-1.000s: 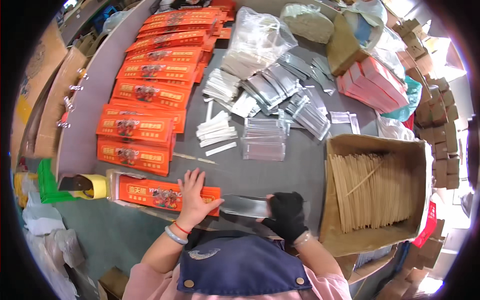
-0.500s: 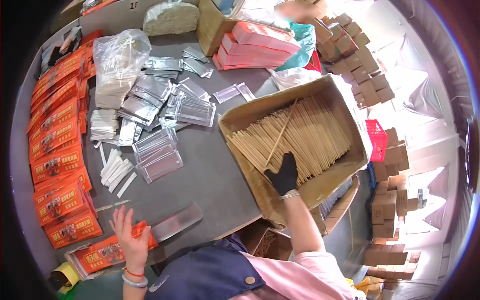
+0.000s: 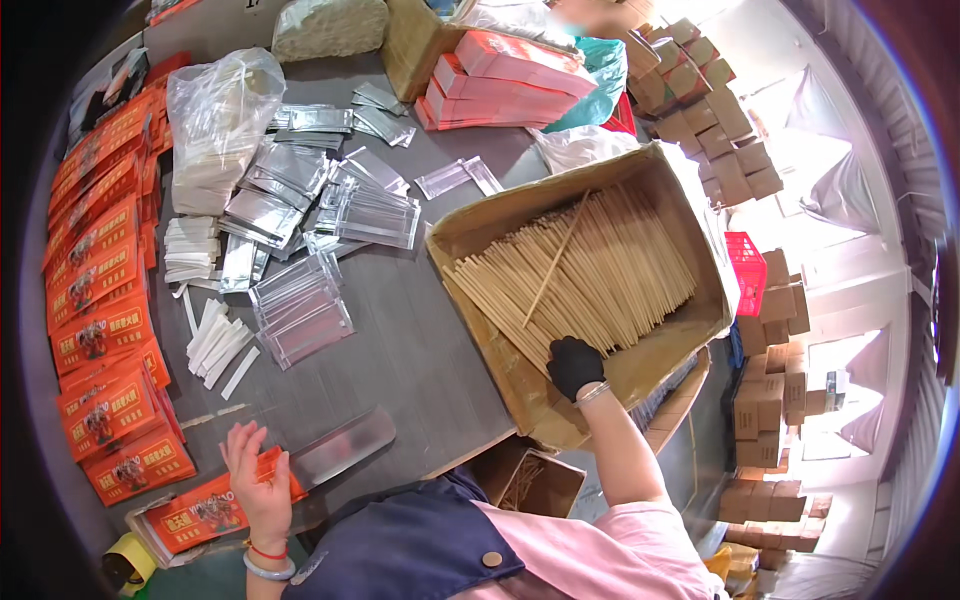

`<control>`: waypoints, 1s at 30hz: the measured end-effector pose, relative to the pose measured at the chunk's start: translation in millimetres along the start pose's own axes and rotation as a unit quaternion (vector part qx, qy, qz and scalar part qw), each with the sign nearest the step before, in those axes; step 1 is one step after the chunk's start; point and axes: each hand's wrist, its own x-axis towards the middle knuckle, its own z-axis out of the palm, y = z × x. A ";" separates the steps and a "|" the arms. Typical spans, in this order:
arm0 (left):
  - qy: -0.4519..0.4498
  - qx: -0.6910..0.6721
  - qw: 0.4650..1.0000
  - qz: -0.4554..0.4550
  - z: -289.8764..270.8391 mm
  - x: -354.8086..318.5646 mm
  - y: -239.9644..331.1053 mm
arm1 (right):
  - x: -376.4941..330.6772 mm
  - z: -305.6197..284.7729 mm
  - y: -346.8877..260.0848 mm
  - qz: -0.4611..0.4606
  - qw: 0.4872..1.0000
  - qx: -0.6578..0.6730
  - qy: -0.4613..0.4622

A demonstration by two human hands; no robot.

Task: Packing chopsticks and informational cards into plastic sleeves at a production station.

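Observation:
My left hand [image 3: 258, 480] is open, bare, with its fingers up and slightly apart. It hovers over a red printed packet [image 3: 195, 512] near the table's front edge; a clear plastic sleeve [image 3: 345, 447] lies just right of it. In a black glove, my right hand [image 3: 575, 367] reaches into the cardboard box [image 3: 545, 425] at the near ends of many thin wooden chopsticks [image 3: 585, 270]. Its fingers are curled closed, and their tips are hidden, so whether a chopstick is in them does not show. One loose chopstick [image 3: 556, 262] lies across the others.
Rows of red packets [image 3: 100, 330] line the table's left side. Silvery plastic sleeves [image 3: 300, 310], white paper strips [image 3: 218, 345] and a clear bag [image 3: 220, 130] are in the middle. Red-and-white stacks [image 3: 505, 85] stand at the back. Below the table edge is a smaller carton [image 3: 545, 490].
My right hand's spread fingers have curled closed, and it has shifted slightly toward me inside the box. The left hand stays open over the packet. The whole view has shifted a little.

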 end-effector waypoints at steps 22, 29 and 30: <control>-0.090 -0.061 0.983 0.149 24.9 5.5 59.0 | -441.3 204.6 23.0 0.278 0.919 0.279 0.005; -0.104 -0.064 0.981 0.148 39.4 3.4 65.8 | -232.1 71.8 -59.1 0.045 0.894 0.420 0.150; -0.097 -0.083 0.979 0.159 29.3 0.4 77.9 | -196.3 15.6 -77.5 0.000 0.914 0.360 0.186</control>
